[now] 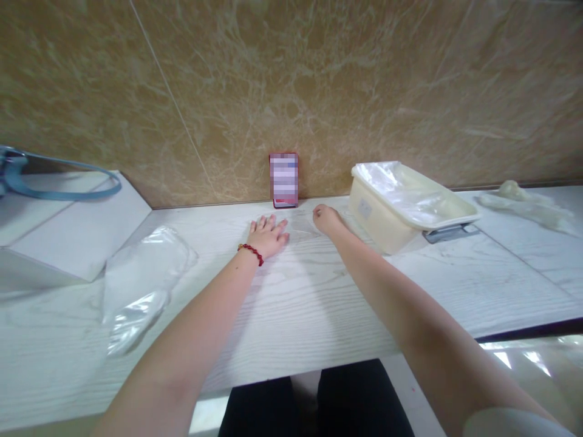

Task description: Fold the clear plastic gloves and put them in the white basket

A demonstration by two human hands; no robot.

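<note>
My left hand (pixel 268 235) lies flat on the pale wood-grain table, fingers spread, with a red bead bracelet (pixel 251 250) at the wrist. To its right, my right hand (pixel 327 219) rests on the table with its fingers curled closed; whatever they may hold is hidden. Faint lines show on the surface between the hands, and I cannot tell whether they are grain or clear film. Just beyond, a phone-like object (pixel 284 179) with a red edge and a blurred-out front leans upright against the wall. The cream bin (pixel 387 221) stands right of my right hand, apart from it.
Clear plastic bags (pixel 141 273) lie left of my left arm, beside a white box (pixel 77 224) with a blue strap (pixel 68 195) over it. Clear plastic (pixel 387 177) covers part of the bin. Farther right lies a crumpled plastic bag (pixel 528 206). A brown marbled wall (pixel 291 79) closes off the back.
</note>
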